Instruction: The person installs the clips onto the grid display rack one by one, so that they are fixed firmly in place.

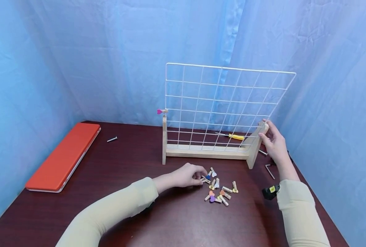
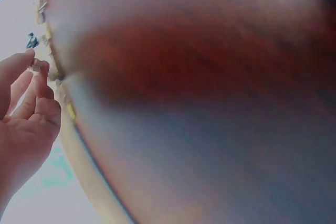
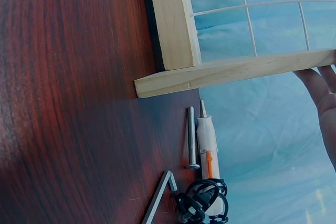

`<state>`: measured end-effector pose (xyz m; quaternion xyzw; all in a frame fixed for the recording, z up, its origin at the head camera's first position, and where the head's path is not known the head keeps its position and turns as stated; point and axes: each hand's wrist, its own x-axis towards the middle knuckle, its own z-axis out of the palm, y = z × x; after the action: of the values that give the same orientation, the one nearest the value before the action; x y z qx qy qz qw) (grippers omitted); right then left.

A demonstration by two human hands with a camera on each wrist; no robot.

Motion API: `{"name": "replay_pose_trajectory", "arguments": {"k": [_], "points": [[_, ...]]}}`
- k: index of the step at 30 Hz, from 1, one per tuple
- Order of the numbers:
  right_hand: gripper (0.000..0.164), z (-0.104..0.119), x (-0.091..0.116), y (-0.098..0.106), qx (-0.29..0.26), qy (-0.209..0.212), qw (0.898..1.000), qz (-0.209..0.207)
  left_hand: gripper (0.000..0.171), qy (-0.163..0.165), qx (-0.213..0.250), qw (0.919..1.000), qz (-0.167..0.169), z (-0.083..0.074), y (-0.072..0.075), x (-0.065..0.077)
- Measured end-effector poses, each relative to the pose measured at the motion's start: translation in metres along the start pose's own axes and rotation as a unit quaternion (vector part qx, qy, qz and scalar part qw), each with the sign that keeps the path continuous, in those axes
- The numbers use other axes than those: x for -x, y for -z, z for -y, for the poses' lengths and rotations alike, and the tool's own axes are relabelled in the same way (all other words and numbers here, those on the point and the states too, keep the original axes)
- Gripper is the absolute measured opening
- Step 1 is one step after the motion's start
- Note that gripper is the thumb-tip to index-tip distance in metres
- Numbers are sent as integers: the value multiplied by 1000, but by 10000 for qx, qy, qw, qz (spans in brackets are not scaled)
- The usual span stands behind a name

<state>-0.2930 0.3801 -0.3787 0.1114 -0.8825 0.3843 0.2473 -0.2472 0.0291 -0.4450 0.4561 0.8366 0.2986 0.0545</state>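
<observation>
My left hand [image 1: 186, 175] pinches a small wooden clothespin [image 1: 206, 180] between thumb and fingers, low over the table at the left of a loose pile. Several other clothespins [image 1: 226, 189] lie there, with heart tips in white, blue, yellow, orange and purple. With my right hand [image 1: 275, 144] I grip the top of the right wooden end post [image 1: 253, 154] of a rack, thumb in front. A white wire grid [image 1: 230, 68] stands in the rack, leaning back. One clothespin with a pink heart [image 1: 160, 112] is clipped to the grid's left edge, just above the left post [image 1: 164, 140].
Behind the rack lies a yellow-handled screwdriver [image 1: 236, 137]. To its right are a bolt [image 3: 192, 137], a hex key [image 3: 160, 198] and a white tool with a black cord [image 3: 207, 140]. A red flat case [image 1: 67, 154] and another bolt [image 1: 112, 139] lie left.
</observation>
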Motion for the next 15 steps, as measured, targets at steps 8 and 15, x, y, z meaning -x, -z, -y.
{"name": "replay_pose_trajectory", "arguments": {"k": [8, 15], "points": [[54, -2, 0, 1, -5, -78, 10000, 35, 14, 173, 763, 9932, -863, -5, 41, 16], [54, 19, 3, 6, -215, -9, 9998, -23, 9, 489, 1286, 9634, -2302, -13, 95, 31]]}}
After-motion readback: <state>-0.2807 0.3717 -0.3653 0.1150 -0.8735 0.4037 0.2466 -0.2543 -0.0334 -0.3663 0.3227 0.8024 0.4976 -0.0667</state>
